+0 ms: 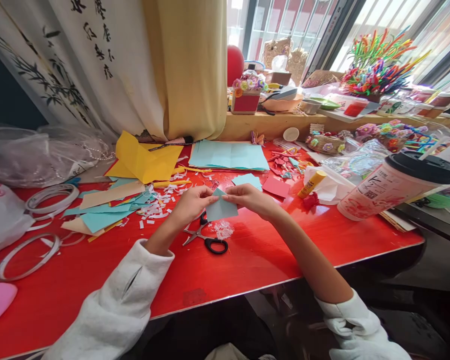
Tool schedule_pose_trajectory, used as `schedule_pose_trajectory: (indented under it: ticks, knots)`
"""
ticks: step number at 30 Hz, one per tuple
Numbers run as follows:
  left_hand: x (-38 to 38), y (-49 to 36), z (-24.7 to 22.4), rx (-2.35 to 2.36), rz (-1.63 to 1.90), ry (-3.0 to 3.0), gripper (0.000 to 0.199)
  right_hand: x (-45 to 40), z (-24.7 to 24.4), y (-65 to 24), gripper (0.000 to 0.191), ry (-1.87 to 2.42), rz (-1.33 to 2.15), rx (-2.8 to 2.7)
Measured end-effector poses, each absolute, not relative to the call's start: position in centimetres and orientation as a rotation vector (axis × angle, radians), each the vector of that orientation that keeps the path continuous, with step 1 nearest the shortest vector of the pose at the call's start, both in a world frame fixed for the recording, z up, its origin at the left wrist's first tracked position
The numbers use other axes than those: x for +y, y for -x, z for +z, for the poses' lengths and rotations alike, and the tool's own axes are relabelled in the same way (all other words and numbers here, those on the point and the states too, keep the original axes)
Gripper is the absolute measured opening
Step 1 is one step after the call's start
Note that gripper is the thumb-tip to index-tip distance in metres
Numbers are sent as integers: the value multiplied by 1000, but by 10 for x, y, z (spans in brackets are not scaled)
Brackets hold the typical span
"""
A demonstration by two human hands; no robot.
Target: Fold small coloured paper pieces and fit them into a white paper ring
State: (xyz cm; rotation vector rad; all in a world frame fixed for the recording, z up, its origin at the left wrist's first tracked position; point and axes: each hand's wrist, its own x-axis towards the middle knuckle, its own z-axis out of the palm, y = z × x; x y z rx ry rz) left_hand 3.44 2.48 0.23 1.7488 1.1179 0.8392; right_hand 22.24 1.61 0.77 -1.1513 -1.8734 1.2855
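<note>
“Rings of tape [30,202] lay at the far left of our counter [266,260]. What came next, going right?”

“Loose coloured sheets [112,195], then yellow paper [146,160] behind them, and white scraps [161,205] scattered toward our left hand [191,202].”

“And how was our left grip?”

“Narrow: we had thumb and fingers pinched on the left side of a small blue piece of paper [222,207]. It was out in front of us, above the counter, spanning the gap between our hands.”

“Did it lie nearer to one hand?”

“Neither, as we saw it; both touched it. Its upper part sat between our fingertips, and the rest reached down toward us. It looked nearly square, so we couldn't pick out a long axis.”

“The scissors [216,245]?”

“Just on our side of the paper, blades apart and pointing left, beside a little heap of pale shreds [222,229].”

“Our right hand [253,197]?”

“Its grip was narrow too, closed on the paper's right side. Beyond that hand we had a red sheet [276,187], then a glue stick [312,184] and, farther right, a tilted-looking drink cup [390,185].”
</note>
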Motion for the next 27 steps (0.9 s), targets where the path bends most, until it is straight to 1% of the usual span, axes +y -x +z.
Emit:
schedule_pose_trajectory:
  ticks: [6,12,20,24,27]
  knots:
    - [29,-28,0,1087,671,-1756,24,18,7,-224,40,1152,1305,-1881]
    - [26,-29,1,1081,682,-1754,24,18,6,-225,40,1148,1299,-1902]
    - [21,-31,8,1081,637,-1769,22,18,6,-223,38,1199,1186,-1931]
    - [22,-33,9,1084,754,-1802,27,15,8,-221,38,1254,1128,-1972]
    - [21,-35,9,1106,878,-1826,26,13,9,-218,37,1233,1133,-2008]
